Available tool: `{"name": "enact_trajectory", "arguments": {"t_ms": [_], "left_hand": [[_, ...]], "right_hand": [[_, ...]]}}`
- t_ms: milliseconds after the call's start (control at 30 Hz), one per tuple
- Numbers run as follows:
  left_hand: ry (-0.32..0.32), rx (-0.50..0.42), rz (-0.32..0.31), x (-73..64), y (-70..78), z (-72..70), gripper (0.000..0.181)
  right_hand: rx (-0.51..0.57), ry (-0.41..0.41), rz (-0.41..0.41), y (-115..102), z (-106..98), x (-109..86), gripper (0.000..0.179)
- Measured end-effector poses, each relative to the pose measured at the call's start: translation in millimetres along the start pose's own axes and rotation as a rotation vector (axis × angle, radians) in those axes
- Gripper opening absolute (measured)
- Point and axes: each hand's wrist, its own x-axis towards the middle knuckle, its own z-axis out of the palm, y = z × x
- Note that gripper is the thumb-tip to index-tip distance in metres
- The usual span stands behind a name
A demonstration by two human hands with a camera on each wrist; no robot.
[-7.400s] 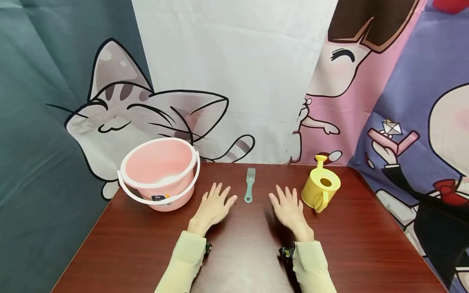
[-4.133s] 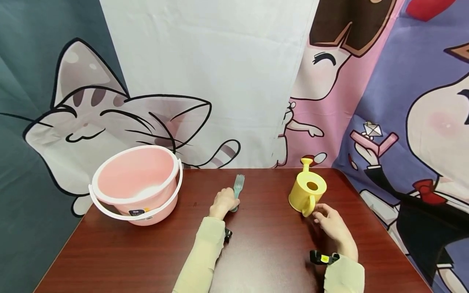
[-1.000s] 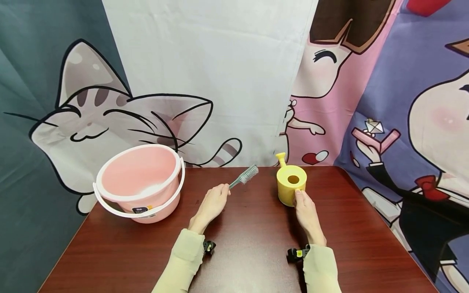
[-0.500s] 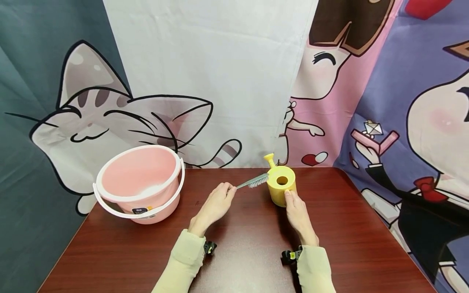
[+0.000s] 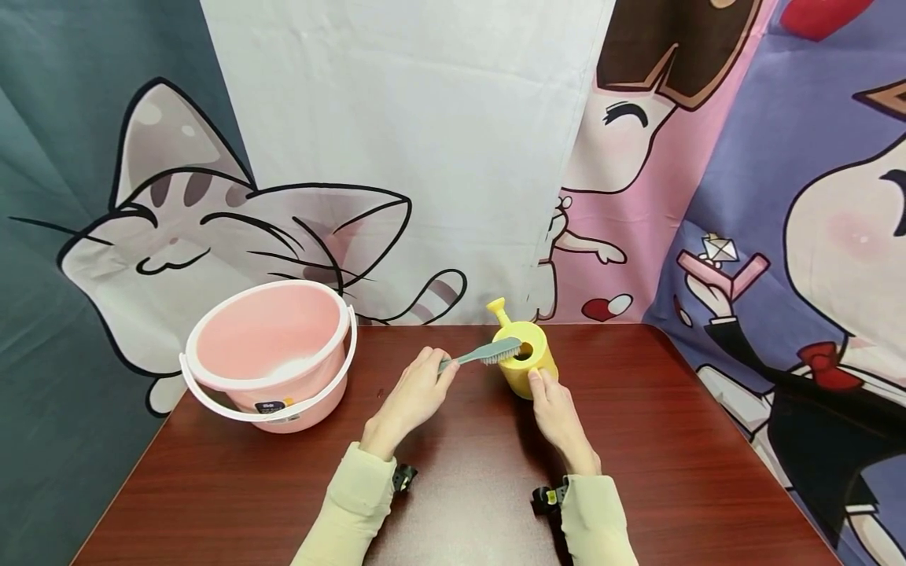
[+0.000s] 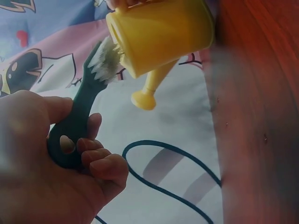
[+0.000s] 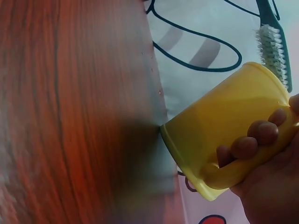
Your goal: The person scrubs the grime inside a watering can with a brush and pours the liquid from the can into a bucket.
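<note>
My left hand (image 5: 410, 399) pinches the green handle of a small brush (image 5: 476, 356), with thumb and fingers around the hole end in the left wrist view. White bristles (image 6: 105, 59) point down and lie across the top opening of a yellow watering can (image 5: 522, 385); they seem to touch its rim. My right hand (image 5: 563, 418) grips the can by its handle, fingers curled through the loop (image 7: 233, 173) in the right wrist view. The can leans left, its spout (image 5: 499, 311) pointing away to the back left. Whether its base touches the table is unclear.
A pink bucket (image 5: 340, 397) with a white rim and handle stands at the table's left back. Behind the dark red wooden table (image 5: 460, 503) hangs a cartoon-printed cloth (image 5: 425, 118), close to the back edge.
Lifted earlier from mid-table, the brush has turned bristles-down and now lies over the can's mouth. My right hand took the can's handle and brought it left, toward the brush. The bucket stays put.
</note>
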Motion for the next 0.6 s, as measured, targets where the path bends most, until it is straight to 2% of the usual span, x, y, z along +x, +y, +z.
{"name": "enact_trajectory", "arguments": {"t_ms": [400, 600], "left_hand": [[-0.005, 0.058, 0.03, -4.8, 8.9, -20.5, 0.017], [0.005, 0.077, 0.025, -7.1, 13.9, -25.9, 0.017]], "right_hand": [[-0.003, -0.039, -0.041, -8, 5, -0.6, 0.028], [-0.009, -0.058, -0.068, -11, 7, -1.0, 0.028]]}}
